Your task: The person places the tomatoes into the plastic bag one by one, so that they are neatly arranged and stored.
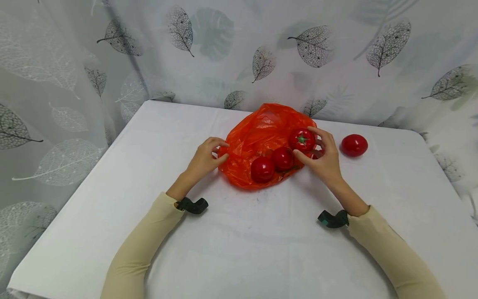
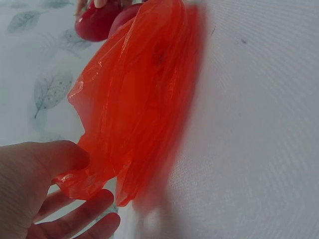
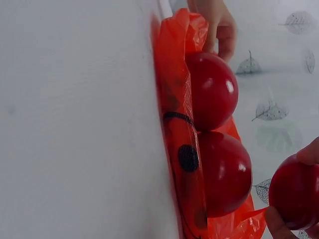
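Observation:
An orange-red plastic bag (image 1: 242, 137) lies spread on the white table. My left hand (image 1: 201, 160) pinches its left edge between thumb and fingers; the thin film (image 2: 114, 114) stretches away from them in the left wrist view. With thumb and fingertips, my right hand (image 1: 325, 160) holds a shiny red tomato (image 1: 302, 140) with a green star-shaped top, over the bag's right part. Two more tomatoes, one in front (image 1: 262, 169) and one beside it (image 1: 282, 158), rest on the bag. Between the right hand's fingers another bit of red shows, partly hidden.
Right of the right hand, a single red tomato (image 1: 354, 145) lies on the white table (image 1: 246, 249). A leaf-patterned curtain (image 1: 224, 50) hangs behind the table's back edge. A dark curved mount sits at each wrist, left (image 1: 193, 206) and right (image 1: 333, 219).

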The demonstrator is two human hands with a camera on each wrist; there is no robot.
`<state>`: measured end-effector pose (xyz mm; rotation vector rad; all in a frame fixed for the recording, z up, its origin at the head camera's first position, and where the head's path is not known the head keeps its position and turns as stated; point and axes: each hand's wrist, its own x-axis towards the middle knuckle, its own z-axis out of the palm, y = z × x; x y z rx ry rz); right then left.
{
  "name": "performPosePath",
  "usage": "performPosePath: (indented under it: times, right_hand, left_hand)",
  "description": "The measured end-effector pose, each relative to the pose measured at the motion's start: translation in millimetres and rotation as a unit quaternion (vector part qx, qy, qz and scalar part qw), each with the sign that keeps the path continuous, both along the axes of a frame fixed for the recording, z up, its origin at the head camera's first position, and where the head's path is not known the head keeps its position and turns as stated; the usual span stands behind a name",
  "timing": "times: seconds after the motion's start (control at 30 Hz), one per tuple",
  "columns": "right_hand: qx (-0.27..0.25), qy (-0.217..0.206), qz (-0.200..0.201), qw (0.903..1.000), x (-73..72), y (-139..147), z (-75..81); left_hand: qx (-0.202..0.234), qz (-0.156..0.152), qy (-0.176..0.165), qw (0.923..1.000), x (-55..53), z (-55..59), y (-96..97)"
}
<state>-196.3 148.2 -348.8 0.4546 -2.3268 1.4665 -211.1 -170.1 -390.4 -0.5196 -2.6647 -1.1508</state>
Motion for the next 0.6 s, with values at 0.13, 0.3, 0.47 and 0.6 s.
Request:
performPosePath:
  times: [0.13,0.3,0.47,0.6]
  right_hand:
    - [-0.019,-0.002,0.023,0.9995,-3.0,-6,-1.0]
    - [-0.014,0.012,0.042,0.999,-4.1,-17,-3.3]
    - [-0.027,0.006,0.067,0.9973,-3.5,-24,-4.9]
    - [-0.036,-0.004,0.079,0.9962,-4.0,-30,-6.8]
  left_hand:
    - [0.001,0.0,-0.002,1.0,0.8,0.4,0.1]
    - [-0.001,0.002,-0.008,1.0,1.2,0.0,0.0]
    - [-0.003,0.002,-0.011,0.9999,1.1,0.4,0.3]
    - [-0.004,0.0,-0.008,1.0,0.2,-0.4,0.2]
